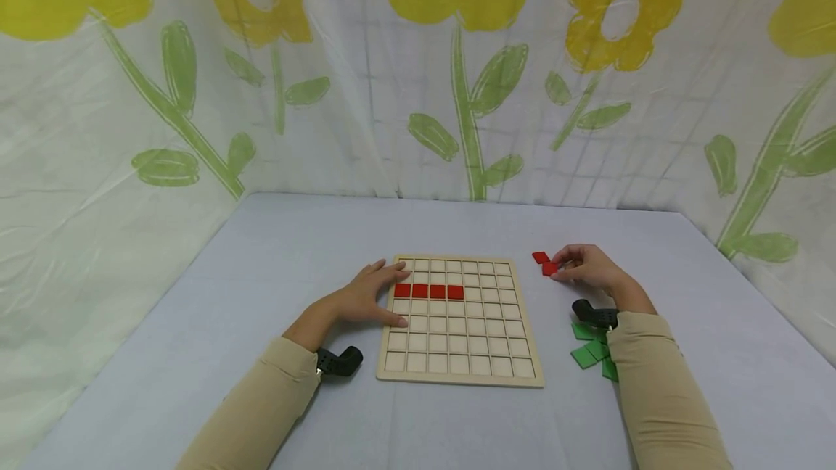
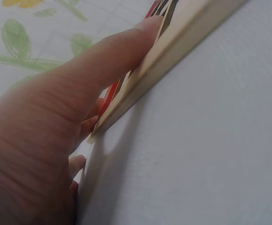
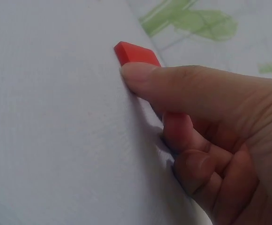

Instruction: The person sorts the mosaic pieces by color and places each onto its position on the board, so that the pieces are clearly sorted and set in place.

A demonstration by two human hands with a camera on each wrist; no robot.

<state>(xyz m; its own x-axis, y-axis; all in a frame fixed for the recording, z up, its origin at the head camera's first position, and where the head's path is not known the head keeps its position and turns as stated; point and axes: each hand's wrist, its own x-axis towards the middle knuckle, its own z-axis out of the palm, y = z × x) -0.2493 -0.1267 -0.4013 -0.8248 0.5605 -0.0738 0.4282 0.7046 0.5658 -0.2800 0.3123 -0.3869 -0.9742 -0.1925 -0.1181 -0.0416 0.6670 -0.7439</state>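
A wooden grid board (image 1: 457,381) with square cells lies on the table, and a row of several red square tiles (image 1: 438,291) fills part of its third row from the left edge. My left hand (image 1: 366,296) rests on the board's left edge, thumb and fingers spread; in the left wrist view the thumb (image 2: 126,49) lies over the rim. To the right of the board, my right hand (image 1: 588,267) pinches a red tile (image 3: 138,54) between thumb and fingers, low over the table. Another red tile (image 1: 541,257) lies just beyond it.
Several green tiles (image 1: 584,357) lie loosely piled right of the board, partly hidden under the right forearm. A white curtain (image 1: 366,93) with painted yellow flowers hangs behind the table's far edge. Dark wrist cameras (image 1: 339,361) are strapped to both wrists.
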